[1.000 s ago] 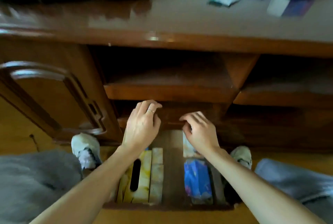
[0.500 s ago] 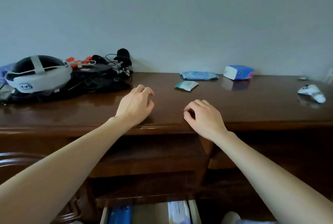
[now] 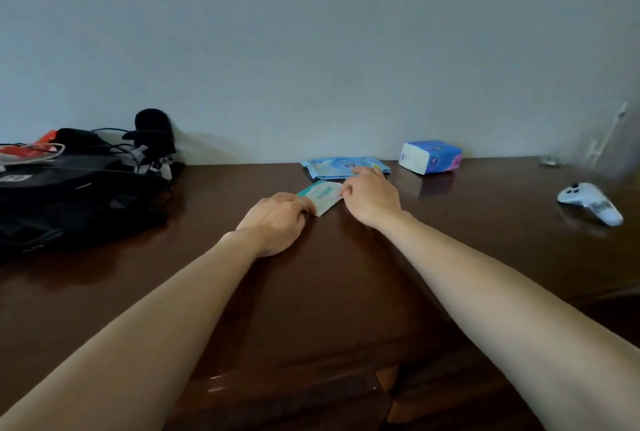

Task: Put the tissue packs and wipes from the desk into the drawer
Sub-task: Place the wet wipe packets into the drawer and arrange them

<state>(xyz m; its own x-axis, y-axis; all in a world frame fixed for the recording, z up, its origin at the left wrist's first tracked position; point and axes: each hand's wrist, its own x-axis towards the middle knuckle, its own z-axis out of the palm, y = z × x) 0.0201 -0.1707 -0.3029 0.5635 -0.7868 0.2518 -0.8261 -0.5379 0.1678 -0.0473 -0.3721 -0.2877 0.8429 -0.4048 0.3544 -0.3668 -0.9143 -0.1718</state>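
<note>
A small teal-and-white wipe packet [image 3: 321, 195] lies on the dark wooden desk [image 3: 332, 274], between my two hands. My left hand [image 3: 277, 219] curls its fingers onto the packet's near left corner. My right hand [image 3: 371, 198] touches the packet's right edge with its thumb. Its fingertips reach onto a flat light-blue wipes pack [image 3: 337, 166] behind, but its grip is hidden by the back of the hand. A blue-and-white tissue pack [image 3: 431, 156] stands apart to the right, near the wall. The drawer is out of view.
A black bag with cables and a headset strap [image 3: 79, 202] fills the desk's left side. A white handheld controller [image 3: 588, 203] lies at the right, with a small round object [image 3: 550, 162] behind it. The wall closes off the back.
My view rose from the open drawer to the desk top. Both hands moved forward from the desk's front edge to the small wipe packet and the blue pack behind it.
</note>
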